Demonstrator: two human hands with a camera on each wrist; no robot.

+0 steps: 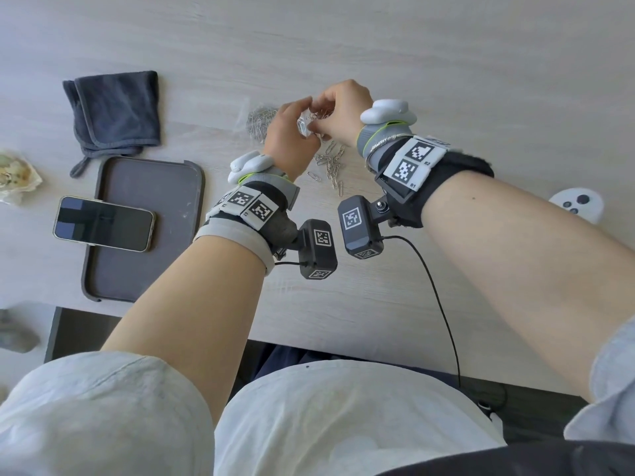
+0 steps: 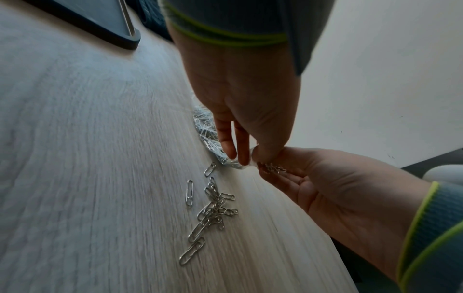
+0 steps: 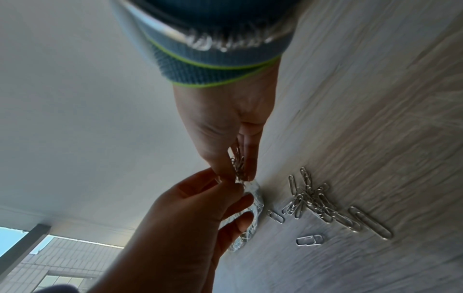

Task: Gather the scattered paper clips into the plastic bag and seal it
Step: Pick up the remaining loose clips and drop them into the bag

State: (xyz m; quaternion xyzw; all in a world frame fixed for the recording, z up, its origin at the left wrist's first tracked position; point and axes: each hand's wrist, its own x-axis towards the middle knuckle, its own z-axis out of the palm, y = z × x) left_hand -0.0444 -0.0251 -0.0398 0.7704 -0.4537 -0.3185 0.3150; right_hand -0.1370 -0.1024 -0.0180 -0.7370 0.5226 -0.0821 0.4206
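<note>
A clear plastic bag [image 1: 256, 121] holding several silver paper clips lies on the light wooden table. My left hand [image 1: 302, 115] pinches the bag's mouth and lifts that end off the table; the bag [image 2: 204, 123] runs away behind its fingers. My right hand [image 1: 319, 115] pinches a small bunch of paper clips [image 3: 238, 164] right at the mouth, touching the left hand [image 3: 235, 198]. In the left wrist view the right hand [image 2: 270, 168] shows the bunch between thumb and fingers. A loose pile of paper clips [image 1: 330, 163] lies on the table just nearer me, under both wrists.
A folded dark grey cloth [image 1: 113, 111] lies at the left. A dark tray [image 1: 147, 187] with a phone [image 1: 103, 223] across its edge sits nearer me on the left. A white controller [image 1: 577, 204] rests at the right. A black cable [image 1: 443, 304] crosses the table's front edge.
</note>
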